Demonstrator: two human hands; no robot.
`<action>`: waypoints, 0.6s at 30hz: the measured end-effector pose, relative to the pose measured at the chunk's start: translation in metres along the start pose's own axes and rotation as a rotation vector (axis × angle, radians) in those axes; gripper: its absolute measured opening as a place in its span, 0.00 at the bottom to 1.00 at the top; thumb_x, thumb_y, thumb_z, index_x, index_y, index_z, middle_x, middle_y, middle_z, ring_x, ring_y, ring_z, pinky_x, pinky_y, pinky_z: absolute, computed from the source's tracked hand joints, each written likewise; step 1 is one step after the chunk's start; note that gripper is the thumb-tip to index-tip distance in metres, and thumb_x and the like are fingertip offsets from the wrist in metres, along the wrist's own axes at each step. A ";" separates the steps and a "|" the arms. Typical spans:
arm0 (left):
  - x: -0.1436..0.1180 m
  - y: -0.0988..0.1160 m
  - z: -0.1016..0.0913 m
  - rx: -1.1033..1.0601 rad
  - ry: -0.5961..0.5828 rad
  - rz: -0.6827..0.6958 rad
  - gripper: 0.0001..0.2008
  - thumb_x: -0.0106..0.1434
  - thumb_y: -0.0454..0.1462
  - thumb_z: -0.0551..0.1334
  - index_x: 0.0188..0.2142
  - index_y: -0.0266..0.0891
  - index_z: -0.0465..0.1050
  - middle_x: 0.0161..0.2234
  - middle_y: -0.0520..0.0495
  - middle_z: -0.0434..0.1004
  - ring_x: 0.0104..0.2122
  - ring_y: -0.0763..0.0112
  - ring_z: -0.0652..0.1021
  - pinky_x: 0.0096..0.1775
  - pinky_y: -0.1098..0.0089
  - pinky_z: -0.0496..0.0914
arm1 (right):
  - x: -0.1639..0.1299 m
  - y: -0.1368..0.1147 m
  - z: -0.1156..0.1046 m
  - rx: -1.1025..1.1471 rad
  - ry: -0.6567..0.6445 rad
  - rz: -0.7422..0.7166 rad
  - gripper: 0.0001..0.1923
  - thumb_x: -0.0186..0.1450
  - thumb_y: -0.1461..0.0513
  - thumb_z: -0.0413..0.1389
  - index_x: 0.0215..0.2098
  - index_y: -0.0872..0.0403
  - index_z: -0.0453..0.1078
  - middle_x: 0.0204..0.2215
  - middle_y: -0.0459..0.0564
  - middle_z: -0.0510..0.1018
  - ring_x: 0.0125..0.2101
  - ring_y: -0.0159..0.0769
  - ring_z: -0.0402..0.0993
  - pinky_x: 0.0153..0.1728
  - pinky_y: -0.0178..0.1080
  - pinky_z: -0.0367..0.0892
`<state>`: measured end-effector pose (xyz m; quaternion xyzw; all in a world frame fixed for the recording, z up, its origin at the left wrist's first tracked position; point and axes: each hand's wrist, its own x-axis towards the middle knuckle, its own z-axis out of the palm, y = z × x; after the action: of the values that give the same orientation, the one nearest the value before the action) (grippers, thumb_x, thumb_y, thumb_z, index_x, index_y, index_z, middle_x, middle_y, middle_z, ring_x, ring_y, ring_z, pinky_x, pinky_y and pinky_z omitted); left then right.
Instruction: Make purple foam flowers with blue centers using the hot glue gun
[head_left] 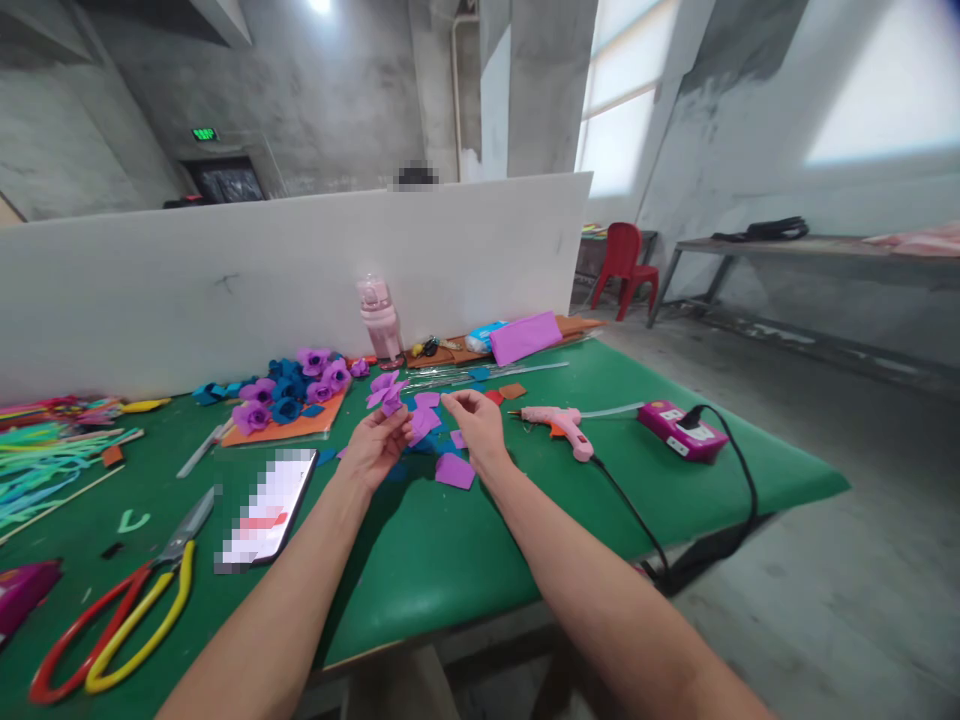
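The left hand [377,447] pinches a purple paper flower [388,391] above the middle of the green table [420,560]. The right hand [475,425], fingers curled, grips a purple petal piece [422,424] beside it. Both forearms stretch forward. Glue gun [564,424] lies right, phone [266,508] left; bare cloth runs to the near edge.

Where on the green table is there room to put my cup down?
Bare green table lies under the forearms, between the phone and the glue gun's black cord. It's crowded around both hands, where purple paper pieces lie.
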<state>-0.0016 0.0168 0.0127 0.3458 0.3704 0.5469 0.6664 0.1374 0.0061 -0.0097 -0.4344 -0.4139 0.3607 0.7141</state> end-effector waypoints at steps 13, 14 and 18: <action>-0.003 -0.007 -0.004 0.114 -0.063 0.059 0.16 0.39 0.34 0.72 0.30 0.32 0.75 0.22 0.48 0.75 0.19 0.76 0.74 0.24 0.75 0.69 | -0.009 0.006 0.010 0.095 -0.357 0.062 0.15 0.54 0.53 0.57 0.36 0.52 0.74 0.35 0.48 0.78 0.36 0.36 0.72 0.40 0.40 0.65; -0.004 -0.008 -0.004 0.123 -0.084 0.055 0.16 0.39 0.35 0.72 0.30 0.32 0.75 0.21 0.48 0.75 0.19 0.76 0.73 0.24 0.74 0.69 | -0.010 0.007 0.011 0.107 -0.370 0.080 0.15 0.53 0.54 0.58 0.36 0.52 0.74 0.35 0.48 0.78 0.36 0.36 0.72 0.41 0.40 0.65; -0.007 -0.010 -0.002 0.157 -0.132 0.081 0.15 0.39 0.36 0.72 0.27 0.32 0.75 0.19 0.48 0.73 0.18 0.76 0.72 0.23 0.73 0.68 | -0.012 0.009 0.012 0.169 -0.376 0.149 0.16 0.49 0.57 0.62 0.35 0.54 0.74 0.33 0.49 0.78 0.34 0.35 0.72 0.42 0.40 0.66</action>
<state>0.0003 0.0088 0.0042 0.4471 0.3531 0.5187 0.6374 0.1204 0.0029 -0.0181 -0.3275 -0.4748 0.5205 0.6296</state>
